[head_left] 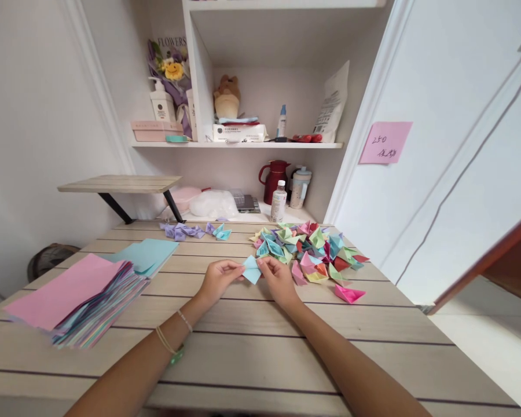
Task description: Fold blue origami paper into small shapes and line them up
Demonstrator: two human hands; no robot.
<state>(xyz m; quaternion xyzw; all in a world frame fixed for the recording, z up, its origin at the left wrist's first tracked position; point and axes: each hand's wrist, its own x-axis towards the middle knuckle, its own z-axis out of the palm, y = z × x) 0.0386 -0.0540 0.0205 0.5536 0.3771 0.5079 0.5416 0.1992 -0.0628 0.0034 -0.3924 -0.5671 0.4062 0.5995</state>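
A small light-blue folded paper piece (252, 270) is pinched between both hands just above the wooden table (252, 359). My left hand (219, 279) grips its left side with closed fingers. My right hand (278, 278) grips its right side, fingers also closed. Just right of my hands lies a pile of several folded paper shapes (310, 250) in many colours, with one pink folded shape (349, 293) lying apart at its near edge. A stack of flat coloured paper sheets (82, 298), pink on top, sits at the left, with light-blue sheets (150, 253) behind it.
A few purple and blue folded pieces (191, 231) lie near the table's far edge. Behind stand a clear bottle (278, 201), a red jug (275, 179) and a cup (300, 186). A small raised shelf (121, 184) is at back left. A white wall with a pink note (384, 142) is at right.
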